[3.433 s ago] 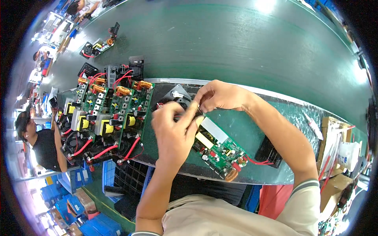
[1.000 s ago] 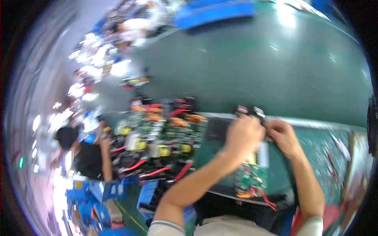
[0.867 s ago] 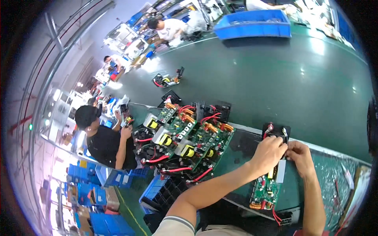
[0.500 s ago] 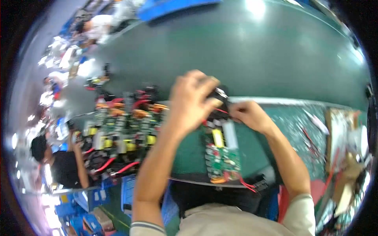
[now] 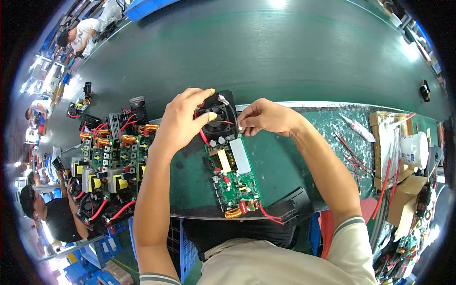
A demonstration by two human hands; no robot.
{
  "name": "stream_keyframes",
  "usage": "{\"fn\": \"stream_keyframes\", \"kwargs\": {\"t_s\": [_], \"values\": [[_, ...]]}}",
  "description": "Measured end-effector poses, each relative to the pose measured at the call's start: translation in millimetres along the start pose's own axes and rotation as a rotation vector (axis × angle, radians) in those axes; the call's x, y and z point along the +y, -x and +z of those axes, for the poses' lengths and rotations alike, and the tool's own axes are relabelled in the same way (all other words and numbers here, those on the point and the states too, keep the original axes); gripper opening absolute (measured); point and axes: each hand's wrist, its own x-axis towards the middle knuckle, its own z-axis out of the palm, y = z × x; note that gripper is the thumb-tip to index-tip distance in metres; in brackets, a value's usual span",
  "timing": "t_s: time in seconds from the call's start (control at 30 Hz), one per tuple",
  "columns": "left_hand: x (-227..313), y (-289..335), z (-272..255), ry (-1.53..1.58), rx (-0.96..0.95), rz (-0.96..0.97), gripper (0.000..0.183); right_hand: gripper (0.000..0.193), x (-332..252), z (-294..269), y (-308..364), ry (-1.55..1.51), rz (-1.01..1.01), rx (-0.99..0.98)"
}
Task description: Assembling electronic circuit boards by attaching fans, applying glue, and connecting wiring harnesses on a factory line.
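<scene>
A long green circuit board (image 5: 244,183) lies in front of me, with a yellow-wrapped transformer, a grey metal plate and a copper coil on it. At its far end is a black panel (image 5: 230,102) carrying a black cooling fan (image 5: 218,118). My left hand (image 5: 180,118) grips the panel's left side, its thumb over the fan and its fingers at the top edge. By the panel's right edge, my right hand (image 5: 268,118) pinches a small white plug (image 5: 240,128) near the end of the fan's thin red wire. Red leads join the board's near end to a black slotted panel (image 5: 292,206).
Several similar boards (image 5: 111,156) crowd the bench at left, beside a co-worker (image 5: 59,213) in black. To the right lie loose red wires (image 5: 351,154), a white tube (image 5: 358,128), a cardboard box (image 5: 380,178) and a white bucket (image 5: 414,151). A blue crate (image 5: 147,7) stands far left.
My view has swung, so the bench and hands appear further left, and the blur has cleared. Both hands stay at the fan panel, the left on its side, the right at its right edge.
</scene>
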Motion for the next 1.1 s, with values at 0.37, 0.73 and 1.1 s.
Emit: {"fn": "stream_keyframes", "kwargs": {"t_s": [0.37, 0.73, 1.1], "values": [[1, -5, -3, -0.004, -0.010, 0.012, 0.053, 0.011, -4, 0, -4, 0.050, -0.020, 0.003], [10, 1, -1, -0.182, 0.079, 0.119, 0.056, 0.013, -14, 5, -7, 0.499, -0.108, 0.092], [24, 8, -1, -0.286, 0.158, 0.202, 0.051, 0.017, -16, 5, -6, 0.557, -0.132, 0.027]]}}
